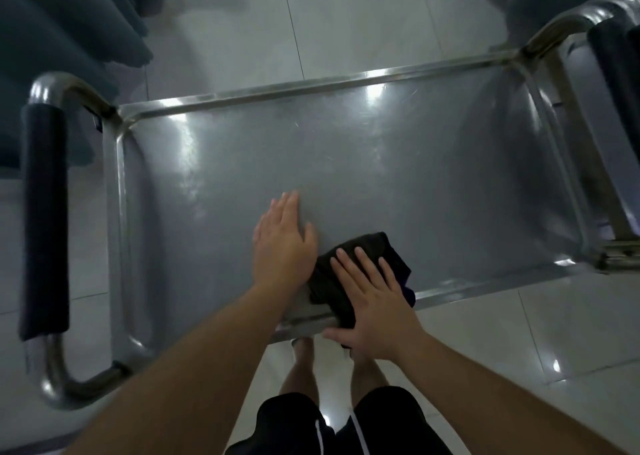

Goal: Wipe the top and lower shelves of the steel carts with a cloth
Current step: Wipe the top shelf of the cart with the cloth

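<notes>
A steel cart's top shelf (381,164) fills the middle of the head view, with a raised rim all round. A dark folded cloth (360,257) lies at the shelf's near edge. My right hand (374,302) presses flat on the cloth with straight fingers, its heel over the near rim. My left hand (280,243) rests flat on the bare steel just left of the cloth, fingers straight and pointing away from me.
Padded push handles stand at the cart's left end (43,219) and right end (613,63). Dark teal upholstered furniture (62,29) sits at the far left and far right. Glossy white floor tiles (346,22) surround the cart. My legs stand below the near rim.
</notes>
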Available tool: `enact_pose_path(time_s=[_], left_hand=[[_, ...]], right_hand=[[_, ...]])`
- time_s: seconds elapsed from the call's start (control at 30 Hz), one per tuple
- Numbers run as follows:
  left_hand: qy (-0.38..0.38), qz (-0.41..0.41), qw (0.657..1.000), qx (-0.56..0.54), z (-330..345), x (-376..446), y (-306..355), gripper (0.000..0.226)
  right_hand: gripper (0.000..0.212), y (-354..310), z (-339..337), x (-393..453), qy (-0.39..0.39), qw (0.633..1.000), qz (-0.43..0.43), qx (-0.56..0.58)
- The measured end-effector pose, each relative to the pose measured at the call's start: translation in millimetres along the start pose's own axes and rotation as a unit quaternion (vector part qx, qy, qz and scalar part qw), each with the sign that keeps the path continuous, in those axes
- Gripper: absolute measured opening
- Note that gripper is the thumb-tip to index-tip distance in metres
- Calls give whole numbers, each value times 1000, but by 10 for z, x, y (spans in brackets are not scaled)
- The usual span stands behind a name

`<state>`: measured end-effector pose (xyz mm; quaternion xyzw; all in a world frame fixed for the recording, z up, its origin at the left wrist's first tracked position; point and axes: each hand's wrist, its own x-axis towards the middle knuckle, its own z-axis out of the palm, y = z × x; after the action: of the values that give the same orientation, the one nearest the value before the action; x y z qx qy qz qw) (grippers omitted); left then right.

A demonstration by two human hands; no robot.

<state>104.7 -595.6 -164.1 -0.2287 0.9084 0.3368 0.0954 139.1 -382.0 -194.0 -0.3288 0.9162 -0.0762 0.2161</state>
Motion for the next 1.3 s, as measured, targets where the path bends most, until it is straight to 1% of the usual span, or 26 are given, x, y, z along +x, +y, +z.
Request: enact_pose_path(time_s=[0.07,0.13,0.2,0.23,0.37,0.43,0.5,0.57,0.63,0.7,0.8,0.9,1.03,1.3], left_hand=[[-20,-7,999,40,-32,-240,-67,63],[-31,-5,996,81,-60,-461,-130,62],[-37,3,993,108,-104,-636,-188,61],[-42,9,992,118,-126,-707,-211,60],[-66,11,988,138,-216,-968,-272,60],[-69,-1,988,140,-258,-1096,-259,60],[-72,-10,987,142,-291,-1239,-225,59],[-73,-15,986,147,-293,-1407,-186,57],[-73,-29,985,153,-281,-1585,-150,56],[-69,-37,983,165,-244,-1808,-118,55],[-68,-59,980,177,-174,-2171,-89,49],[-85,-77,972,203,-81,-2532,-143,48],[-120,-94,965,215,10,-2843,-276,52],[-196,-104,951,214,21,-2994,-678,57]], right_hand=[[110,27,-33,-67,-28,999,-21,-9],[101,61,-47,-123,-59,997,-34,-26],[93,30,-36,-219,-66,997,-30,-24],[91,-5,-33,-279,-64,998,-24,-17],[81,-216,-75,-484,-6,1000,-21,-20],[77,-268,-142,-497,-37,999,-12,-25],[76,-313,-234,-468,-92,995,4,-25],[72,-356,-341,-454,-124,991,38,-9],[62,-368,-423,-511,-134,988,74,29],[52,-334,-451,-663,-140,987,66,43],[44,-238,-469,-984,-135,989,46,34],[45,-174,-423,-1295,-143,988,50,11],[48,-221,-329,-1509,-185,980,69,3],[46,-587,-74,-1464,-227,969,91,20]])
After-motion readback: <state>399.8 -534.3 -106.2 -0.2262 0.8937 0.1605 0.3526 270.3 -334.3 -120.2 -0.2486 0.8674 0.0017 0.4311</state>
